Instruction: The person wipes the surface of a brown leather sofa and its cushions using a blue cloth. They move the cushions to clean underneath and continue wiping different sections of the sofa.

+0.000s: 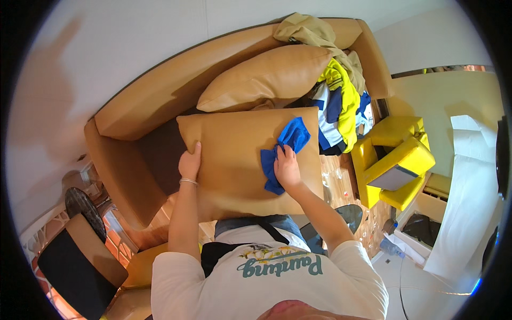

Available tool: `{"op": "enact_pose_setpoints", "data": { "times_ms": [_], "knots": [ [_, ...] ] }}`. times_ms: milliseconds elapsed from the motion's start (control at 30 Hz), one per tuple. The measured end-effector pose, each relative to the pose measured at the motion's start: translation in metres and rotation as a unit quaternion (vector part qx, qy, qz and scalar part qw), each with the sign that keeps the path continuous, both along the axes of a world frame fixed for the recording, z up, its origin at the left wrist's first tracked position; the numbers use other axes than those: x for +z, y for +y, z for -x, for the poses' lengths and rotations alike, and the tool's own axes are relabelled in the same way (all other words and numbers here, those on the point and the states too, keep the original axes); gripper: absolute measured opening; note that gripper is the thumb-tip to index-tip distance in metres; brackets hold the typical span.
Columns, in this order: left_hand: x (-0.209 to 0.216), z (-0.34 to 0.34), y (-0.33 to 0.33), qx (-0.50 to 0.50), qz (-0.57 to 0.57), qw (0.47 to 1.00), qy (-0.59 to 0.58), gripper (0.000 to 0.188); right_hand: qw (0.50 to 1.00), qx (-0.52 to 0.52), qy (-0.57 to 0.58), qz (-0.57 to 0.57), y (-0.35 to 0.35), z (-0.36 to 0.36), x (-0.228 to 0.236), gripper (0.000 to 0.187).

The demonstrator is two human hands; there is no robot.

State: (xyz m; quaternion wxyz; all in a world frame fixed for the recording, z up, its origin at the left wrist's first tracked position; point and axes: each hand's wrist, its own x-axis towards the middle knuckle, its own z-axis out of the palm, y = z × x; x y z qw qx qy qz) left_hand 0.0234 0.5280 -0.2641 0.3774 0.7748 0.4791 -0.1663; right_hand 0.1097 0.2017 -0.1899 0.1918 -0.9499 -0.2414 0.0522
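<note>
Clerk: State the thing being worked and its position.

Inspector: One tan cushion [229, 165], face up between the person and the sofa [118, 170]. Its upper edge lies just before a second cushion [261, 80] on the seat; its lower edge is near the person's lap. What bears its weight is hidden.

Clerk: Condition of each grip?

Inspector: Right hand [287, 166]: fingers closed on a bunched blue cloth [294, 136], which lies on the face toward the right edge, its top end near the upper right corner. Left hand [190, 162]: gripping the left edge, thumb over the face; the other fingers are out of sight.

Clerk: Which step is in hand?

Inspector: In my judgement, wiping the face. A single view does not show whether the cloth is moving, nor how much has been covered.

Clerk: What does the next move call for?

Inspector: A steady left edge, as the cushion looks soft and could shift under a push. The cloth should lie flatter beneath the palm, with even pressure. The stretch between the hands offers a clear path. Near the right edge, keep the cloth off the clothes pile [346, 114] beyond.
</note>
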Motion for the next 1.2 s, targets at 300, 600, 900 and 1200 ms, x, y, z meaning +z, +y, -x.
{"op": "enact_pose_setpoints", "data": {
  "times_ms": [300,600,900,1200],
  "knots": [
    [0.091,0.006,-0.059,-0.214,-0.292,0.908,-0.212,0.049,0.970,0.152,-0.021,-0.189,0.099,0.008,0.021,0.040],
    [0.200,-0.004,-0.096,-0.433,-0.229,0.754,-0.438,0.033,0.969,-0.047,-0.176,-0.165,0.025,-0.050,0.060,0.031],
    [0.290,-0.003,-0.150,-0.543,-0.228,0.556,-0.587,0.029,0.928,-0.025,0.090,-0.362,-0.011,-0.069,0.242,0.030],
    [0.261,-0.075,-0.122,-0.253,0.271,0.820,-0.435,0.057,0.950,-0.145,-0.139,-0.239,-0.005,0.012,0.128,0.017]
  ]
}}
